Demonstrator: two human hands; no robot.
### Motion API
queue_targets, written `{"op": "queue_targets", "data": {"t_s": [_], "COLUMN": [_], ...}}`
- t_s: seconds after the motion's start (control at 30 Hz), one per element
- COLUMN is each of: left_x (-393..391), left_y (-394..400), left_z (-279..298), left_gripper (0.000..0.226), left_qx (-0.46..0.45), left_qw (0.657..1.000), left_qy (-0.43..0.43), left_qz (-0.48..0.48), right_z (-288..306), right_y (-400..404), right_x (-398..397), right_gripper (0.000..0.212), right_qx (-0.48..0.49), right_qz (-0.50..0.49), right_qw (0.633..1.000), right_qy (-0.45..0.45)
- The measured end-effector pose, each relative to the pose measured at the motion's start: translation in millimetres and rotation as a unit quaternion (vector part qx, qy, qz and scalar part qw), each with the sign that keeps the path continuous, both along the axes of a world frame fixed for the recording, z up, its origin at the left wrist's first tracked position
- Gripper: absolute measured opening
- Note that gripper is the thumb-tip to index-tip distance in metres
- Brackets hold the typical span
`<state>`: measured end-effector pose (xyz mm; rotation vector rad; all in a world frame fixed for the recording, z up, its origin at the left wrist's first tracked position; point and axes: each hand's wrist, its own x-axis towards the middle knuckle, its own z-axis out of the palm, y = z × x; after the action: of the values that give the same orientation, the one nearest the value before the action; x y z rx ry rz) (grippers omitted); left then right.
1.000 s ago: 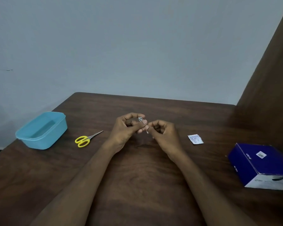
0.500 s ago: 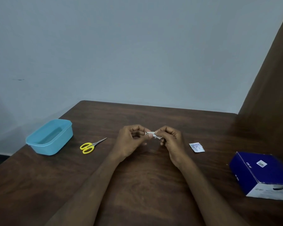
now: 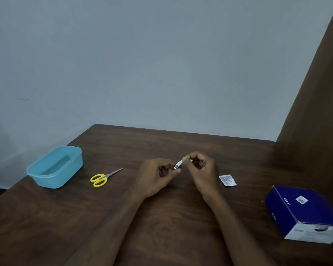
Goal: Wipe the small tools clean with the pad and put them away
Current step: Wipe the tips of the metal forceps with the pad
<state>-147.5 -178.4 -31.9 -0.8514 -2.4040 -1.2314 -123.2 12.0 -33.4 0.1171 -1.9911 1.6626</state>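
Above the dark wood-grain tabletop, the left hand pinches a small shiny metal clipper; the right hand pinches its upper end. Yellow-handled scissors lie beside a rounded blue plastic tub.

My left hand and right hand meet over the middle of the table, crowding it. To the left, the yellow scissors lie between my hands and the blue tub, with bare wood around both. To the right a small sachet lies near, the blue box beyond, a brown panel closing that side.
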Motion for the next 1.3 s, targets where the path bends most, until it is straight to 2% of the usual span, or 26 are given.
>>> {"op": "queue_targets", "data": {"t_s": [0.17, 0.3, 0.43, 0.5, 0.6, 0.67, 0.77, 0.83, 1.03, 1.2, 1.3], "left_x": [-4.5, -5.3, -4.8, -7.1, -10.9, -10.6, -9.4, -9.2, -7.9, -9.1, -7.7], "left_y": [-1.3, -2.8, -1.7, -3.0, -4.6, -4.4, -4.1, -4.4, -3.2, -5.0, -3.7], "left_z": [-0.8, 0.0, 1.5, 1.6, 2.1, 2.7, 2.7, 1.6, 0.4, 0.1, 1.6], "left_gripper": [0.013, 0.011, 0.012, 0.009, 0.012, 0.007, 0.006, 0.007, 0.011, 0.006, 0.005], "left_qx": [0.032, 0.045, 0.044, 0.032, -0.002, -0.004, 0.000, 0.003, -0.032, -0.032, -0.019], "left_qw": [0.998, 0.999, 0.999, 0.999, 0.999, 0.999, 0.999, 0.999, 0.996, 0.996, 0.996], "left_qy": [-0.029, -0.020, -0.001, 0.010, 0.032, 0.033, 0.041, 0.046, 0.068, 0.079, 0.078], "left_qz": [-0.036, -0.016, 0.003, 0.011, 0.010, -0.002, -0.018, -0.020, -0.041, -0.027, -0.031], "right_z": [0.3, 3.1, 6.9, 9.5, 10.9, 5.9, 0.1, -0.4, -4.1, -0.5, -1.2], "right_y": [-0.8, -2.5, -4.6, -7.9, -8.9, -5.9, -3.2, -2.8, -2.2, -1.1, -0.9], "right_x": [-2.9, -5.9, -1.8, 0.7, 2.0, 1.9, 0.1, -1.7, -8.3, -4.1, -4.6], "right_gripper": [0.009, 0.007, 0.029, 0.031, 0.011, 0.006, 0.013, 0.019, 0.008, 0.018, 0.016], "right_qx": [-0.025, -0.084, -0.152, -0.157, -0.134, -0.103, -0.089, -0.121, -0.141, -0.141, -0.155], "right_qz": [0.000, -0.021, 0.013, 0.038, 0.065, 0.073, 0.074, 0.069, 0.057, 0.109, 0.112], "right_qw": [1.000, 0.996, 0.988, 0.987, 0.989, 0.992, 0.992, 0.988, 0.984, 0.979, 0.976], "right_qy": [-0.011, -0.017, 0.003, 0.007, -0.004, -0.021, -0.052, -0.069, -0.094, -0.102, -0.107]}}
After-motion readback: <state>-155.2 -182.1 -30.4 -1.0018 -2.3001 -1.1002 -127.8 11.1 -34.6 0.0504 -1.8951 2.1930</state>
